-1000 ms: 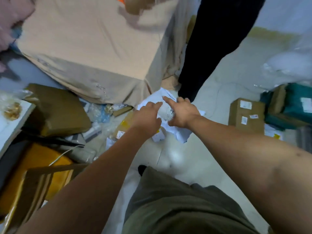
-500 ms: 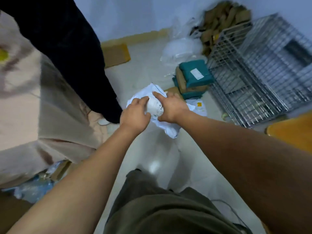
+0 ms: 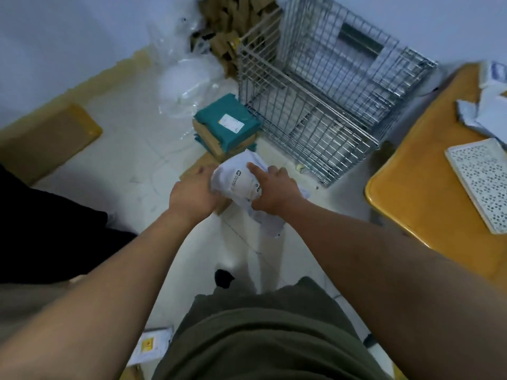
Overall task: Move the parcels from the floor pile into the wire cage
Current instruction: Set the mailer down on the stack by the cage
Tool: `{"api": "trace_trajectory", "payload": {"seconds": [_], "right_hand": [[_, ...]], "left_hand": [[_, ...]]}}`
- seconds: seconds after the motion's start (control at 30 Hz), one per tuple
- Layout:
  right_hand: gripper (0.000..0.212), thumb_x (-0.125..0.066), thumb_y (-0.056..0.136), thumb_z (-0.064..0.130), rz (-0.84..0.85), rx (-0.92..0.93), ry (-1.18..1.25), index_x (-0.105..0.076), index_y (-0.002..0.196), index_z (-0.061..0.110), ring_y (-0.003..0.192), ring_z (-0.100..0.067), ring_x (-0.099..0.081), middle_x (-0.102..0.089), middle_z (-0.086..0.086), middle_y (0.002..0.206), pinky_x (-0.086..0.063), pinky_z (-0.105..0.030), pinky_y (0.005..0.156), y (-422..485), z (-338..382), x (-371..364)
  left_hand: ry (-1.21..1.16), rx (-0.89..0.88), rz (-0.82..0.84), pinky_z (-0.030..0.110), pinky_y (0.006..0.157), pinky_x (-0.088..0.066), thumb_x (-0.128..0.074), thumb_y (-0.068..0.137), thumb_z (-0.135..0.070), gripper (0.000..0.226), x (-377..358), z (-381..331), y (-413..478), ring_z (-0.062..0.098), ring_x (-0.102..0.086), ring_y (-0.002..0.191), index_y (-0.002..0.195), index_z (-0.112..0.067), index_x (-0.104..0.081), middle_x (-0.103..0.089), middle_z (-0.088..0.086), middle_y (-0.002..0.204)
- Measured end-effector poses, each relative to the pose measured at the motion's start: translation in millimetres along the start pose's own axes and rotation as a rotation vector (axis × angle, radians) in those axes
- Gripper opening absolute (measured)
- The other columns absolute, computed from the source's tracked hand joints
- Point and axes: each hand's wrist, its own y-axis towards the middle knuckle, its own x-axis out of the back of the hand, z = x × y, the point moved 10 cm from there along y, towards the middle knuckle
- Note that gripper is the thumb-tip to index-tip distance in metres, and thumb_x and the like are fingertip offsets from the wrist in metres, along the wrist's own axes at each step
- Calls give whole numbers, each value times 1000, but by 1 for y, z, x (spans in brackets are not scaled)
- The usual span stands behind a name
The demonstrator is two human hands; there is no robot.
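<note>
I hold a white plastic mailer parcel (image 3: 238,179) in front of me, above the floor. My left hand (image 3: 193,192) grips its left side and my right hand (image 3: 273,192) grips its right side, forefinger lying across the top. The parcel's loose tail hangs below my right wrist. The wire cage (image 3: 310,94) stands on the floor just beyond and to the right of the parcel; I see nothing inside it. A teal parcel (image 3: 227,120) lies on a stack of brown and teal parcels beside the cage's left corner.
An orange table (image 3: 428,171) at the right carries a dotted white board (image 3: 482,182) and white packets. A cardboard box (image 3: 46,141) sits at the left. Flattened cardboard (image 3: 227,28) and clear plastic wrap (image 3: 183,78) lie by the back wall. A person in black (image 3: 49,229) stands at my left.
I have turned right from the floor pile with the white parcel in both hands. The wire cage and orange table have come into view and are closer now.
</note>
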Motion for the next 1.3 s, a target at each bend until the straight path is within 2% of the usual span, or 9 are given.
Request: {"api": "trace_trajectory", "payload": {"seconds": [0.37, 0.6, 0.67, 0.8, 0.97, 1.03, 1.1, 1.2, 1.3], "right_hand": [[101, -74, 76, 36, -64, -240, 221, -16, 159, 40, 125, -41, -41, -43, -17, 135, -45, -49, 91, 112, -65, 25], [99, -70, 80, 35, 7, -260, 257, -13, 161, 40, 127, -38, -39, -41, -16, 140, -44, -51, 99, 233, -106, -20], [98, -69, 81, 35, 32, -279, 251, -12, 161, 40, 129, -38, -38, -40, -18, 141, -44, -51, 101, 272, -120, -44], [98, -69, 81, 35, 55, -294, 229, -12, 161, 40, 128, -37, -38, -40, -17, 142, -44, -51, 101, 348, -145, -104], [98, -70, 83, 35, 89, -333, 242, -11, 161, 41, 130, -38, -37, -39, -15, 145, -45, -54, 101, 438, -176, -219], [99, -72, 82, 36, 76, -327, 232, -12, 161, 39, 128, -38, -39, -40, -16, 145, -45, -51, 102, 474, -183, -269], [98, -73, 80, 33, 49, -315, 236, -17, 160, 37, 124, -37, -43, -43, -15, 141, -47, -47, 98, 506, -190, -318], [94, -74, 80, 31, 25, -279, 213, -21, 158, 36, 123, -39, -44, -42, -15, 145, -50, -49, 94, 549, -199, -386], [98, -75, 82, 37, 59, -231, 160, -17, 161, 35, 127, -41, -42, -36, -17, 152, -47, -51, 98, 587, -208, -448]], "left_hand": [[96, -109, 106, 40, 89, -52, -48, 102, -42, 50, -9, -11, 141, 30, -61, 119, 151, -35, -41, -57, 6, 138], [63, 14, 211, 43, 93, -55, -58, 94, -34, 62, -60, 13, 237, 32, -59, 122, 154, -33, -41, -53, 6, 142], [62, 31, 234, 44, 92, -55, -55, 94, -36, 56, -82, 22, 271, 33, -60, 119, 149, -32, -47, -58, 8, 135], [1, 56, 221, 36, 78, -51, -46, 97, -46, 46, -139, 43, 339, 29, -65, 106, 139, -29, -57, -65, 5, 123], [41, -94, 260, 48, 74, -61, -33, 89, -47, 61, -245, 68, 413, 33, -68, 95, 133, -19, -64, -71, 10, 110], [56, -184, 251, 54, 72, -60, -44, 93, -37, 48, -290, 78, 439, 38, -68, 91, 126, -11, -68, -71, 15, 105], [32, -172, 250, 55, 83, -58, -56, 98, -24, 39, -337, 98, 469, 40, -65, 100, 133, -8, -63, -66, 19, 118], [-27, -68, 305, 45, 103, -47, -48, 98, -39, 52, -408, 132, 506, 37, -57, 119, 146, -18, -51, -58, 15, 135], [-69, 8, 342, 40, 107, -44, -46, 99, -43, 50, -471, 157, 525, 33, -56, 122, 142, -19, -56, -58, 12, 135]]}}
